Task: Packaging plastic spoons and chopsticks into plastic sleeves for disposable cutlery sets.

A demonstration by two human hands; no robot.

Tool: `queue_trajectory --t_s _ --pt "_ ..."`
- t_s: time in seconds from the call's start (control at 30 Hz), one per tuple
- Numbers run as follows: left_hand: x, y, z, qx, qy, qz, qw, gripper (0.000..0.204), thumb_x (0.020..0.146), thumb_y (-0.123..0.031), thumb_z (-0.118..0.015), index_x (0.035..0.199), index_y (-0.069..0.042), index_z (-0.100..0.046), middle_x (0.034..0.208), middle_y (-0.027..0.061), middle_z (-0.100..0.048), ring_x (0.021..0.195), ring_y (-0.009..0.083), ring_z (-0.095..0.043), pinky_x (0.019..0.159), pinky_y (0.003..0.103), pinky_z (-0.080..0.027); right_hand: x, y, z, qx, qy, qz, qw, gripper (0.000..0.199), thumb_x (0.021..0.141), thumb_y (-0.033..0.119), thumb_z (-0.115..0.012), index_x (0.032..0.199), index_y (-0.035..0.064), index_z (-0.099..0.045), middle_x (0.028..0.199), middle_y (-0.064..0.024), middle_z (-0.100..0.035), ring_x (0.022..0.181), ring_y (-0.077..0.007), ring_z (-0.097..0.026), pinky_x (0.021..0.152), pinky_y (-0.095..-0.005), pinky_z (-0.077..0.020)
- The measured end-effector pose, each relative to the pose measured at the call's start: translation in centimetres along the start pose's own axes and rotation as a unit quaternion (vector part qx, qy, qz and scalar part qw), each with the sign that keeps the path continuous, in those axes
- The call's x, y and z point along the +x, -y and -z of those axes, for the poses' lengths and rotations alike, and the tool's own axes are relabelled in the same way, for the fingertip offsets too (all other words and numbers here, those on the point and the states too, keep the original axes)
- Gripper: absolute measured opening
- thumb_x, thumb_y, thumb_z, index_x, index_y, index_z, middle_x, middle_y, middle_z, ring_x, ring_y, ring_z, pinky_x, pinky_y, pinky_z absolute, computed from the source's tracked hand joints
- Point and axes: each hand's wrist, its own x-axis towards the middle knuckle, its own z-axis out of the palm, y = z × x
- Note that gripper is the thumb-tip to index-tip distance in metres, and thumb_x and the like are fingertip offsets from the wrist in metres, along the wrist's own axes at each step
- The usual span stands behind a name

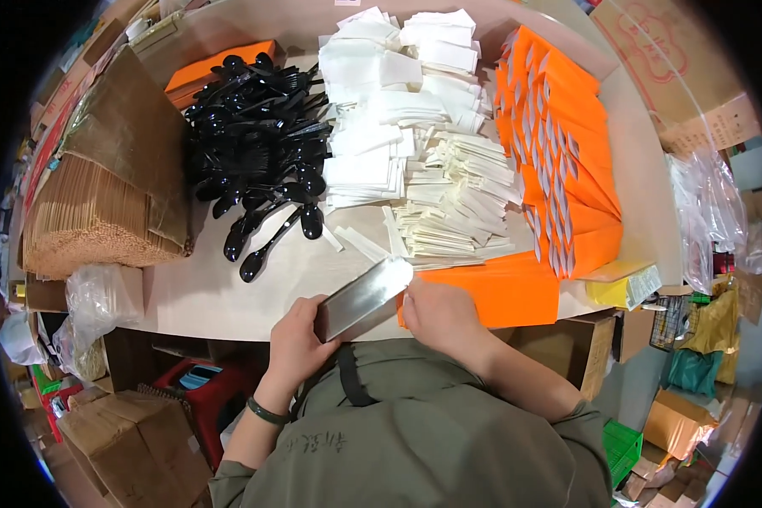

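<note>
My left hand grips the near end of a long, flat, silvery packet, which slants up to the right. Its thumb lies along the lower edge, with the fingers partly behind. My right hand is closed at the packet's far end; its fingertips are hidden and seem to touch the edge there. Beneath the right hand lies a flat stack of orange sleeves. Beyond the packet are small cream-coloured paper packets, piles of white napkins and a heap of black plastic spoons and forks.
Overlapping orange sleeves with grey openings fan along the table's right side. An open carton of tightly packed brown sticks stands at left. A yellow box sits at the right front corner. Cardboard boxes stand below at left.
</note>
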Motion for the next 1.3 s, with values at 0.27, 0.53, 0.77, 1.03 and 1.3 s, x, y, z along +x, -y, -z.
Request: queue_trajectory --t_s 0.27,0.53,0.77,1.03,1.3 --pt "1.4 -0.2 2.9 0.079 0.126 -0.103 0.984 0.06 0.068 -0.022 -0.084 0.122 -0.01 -0.06 0.095 0.011 -0.064 0.089 0.0348 -0.064 0.075 0.042 -0.053 2.4 4.7 -2.6 0.06 0.087 0.093 0.99 0.02 0.085 0.024 -0.061 0.088 0.0055 -0.067 0.074 -0.0156 -0.067 0.073 -0.0375 -0.066 0.068 -0.0496 -0.0519" --pt "3.0 1.6 3.1 0.025 -0.011 -0.134 0.991 0.057 0.074 -0.025 -0.083 0.122 -0.003 -0.061 0.121 0.0172 -0.061 0.111 0.038 -0.058 0.095 0.044 -0.048 13.0 4.5 -5.4 0.007 -0.005 0.091 0.996 0.014 0.083 0.003 -0.056 0.092 0.0031 -0.068 0.088 -0.0192 -0.068 0.084 -0.0383 -0.068 0.075 -0.049 -0.0553" --pt "-0.1 8.6 5.5 0.039 -0.21 0.029 0.976 0.029 0.081 -0.008 -0.074 0.11 -0.006 -0.068 0.102 0.0138 -0.067 0.094 0.0335 -0.064 0.082 0.041 -0.051 10.6 2.6 2.5 -0.106 0.03 0.148 0.983 0.008 0.083 0.007 -0.06 0.087 0.0021 -0.065 0.085 -0.0183 -0.066 0.085 -0.0383 -0.066 0.074 -0.048 -0.0531" --pt "6.7 6.8 3.4 0.104 -0.172 -0.005 0.98 0.023 0.078 -0.008 -0.072 0.099 -0.006 -0.065 0.092 0.0136 -0.061 0.089 0.037 -0.061 0.076 0.045 -0.05 18.8 0.1 2.8 -0.211 -0.026 0.189 0.959 0.007 0.08 0.007 -0.061 0.083 0.003 -0.065 0.089 -0.0155 -0.068 0.089 -0.036 -0.066 0.078 -0.0454 -0.0539" --pt "2.4 8.4 4.8 0.007 -0.182 0.085 0.98 0.02 0.084 -0.013 -0.071 0.1 -0.003 -0.065 0.096 0.0155 -0.065 0.088 0.0342 -0.065 0.078 0.038 -0.052 9.6 5.4 2.4 0.07 0.064 0.085 0.992 0.017 0.081 0.018 -0.063 0.085 0.0021 -0.062 0.086 -0.0206 -0.064 0.082 -0.039 -0.063 0.07 -0.048 -0.0502"
